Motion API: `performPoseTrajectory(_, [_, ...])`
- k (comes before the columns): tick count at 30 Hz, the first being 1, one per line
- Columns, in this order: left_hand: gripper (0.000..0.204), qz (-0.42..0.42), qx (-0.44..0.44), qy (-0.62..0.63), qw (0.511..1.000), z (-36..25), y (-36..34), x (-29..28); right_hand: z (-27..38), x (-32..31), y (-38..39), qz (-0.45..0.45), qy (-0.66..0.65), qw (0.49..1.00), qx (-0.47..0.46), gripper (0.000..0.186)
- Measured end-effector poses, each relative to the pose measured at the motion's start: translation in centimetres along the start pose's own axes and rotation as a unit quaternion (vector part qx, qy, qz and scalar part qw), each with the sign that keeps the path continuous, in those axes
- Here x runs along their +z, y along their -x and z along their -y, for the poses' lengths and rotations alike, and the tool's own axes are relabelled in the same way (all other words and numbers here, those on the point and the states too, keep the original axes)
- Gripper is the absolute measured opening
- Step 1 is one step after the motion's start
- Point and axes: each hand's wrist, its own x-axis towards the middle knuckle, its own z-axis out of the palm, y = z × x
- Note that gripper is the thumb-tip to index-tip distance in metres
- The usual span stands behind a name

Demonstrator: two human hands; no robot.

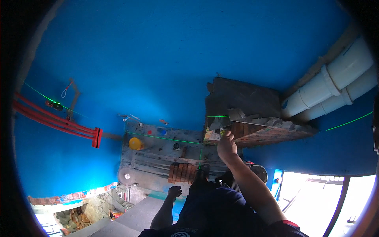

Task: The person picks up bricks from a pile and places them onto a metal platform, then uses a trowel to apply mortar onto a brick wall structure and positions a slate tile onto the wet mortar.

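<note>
Head view shows my right hand [227,146], its grip closed on a trowel-like tool [222,131] by the brick wall [254,134], maybe so its flat end reaches, and I can't tell if my curled left hand [174,192] holds anything.

Blue walls [150,51], a cluttered grey floor [162,146], a glaringly bright window [312,197] lower right
</note>
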Motion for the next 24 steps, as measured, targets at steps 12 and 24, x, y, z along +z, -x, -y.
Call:
performPoseTrajectory(12, [0.011, -0.051, -0.011, 0.039, 0.998, -3.3, 0.6, 1.8, 0.3, 7.6, 2.7, -0.003, -0.073, 0.992, -0.103, 0.038])
performPoseTrajectory(24, [0.022, -0.024, -0.046, -0.158, 0.986, -4.5, -2.1, 0.8, -16.0, 9.7, 16.0, 0.257, -0.519, 0.754, 0.31, 0.031])
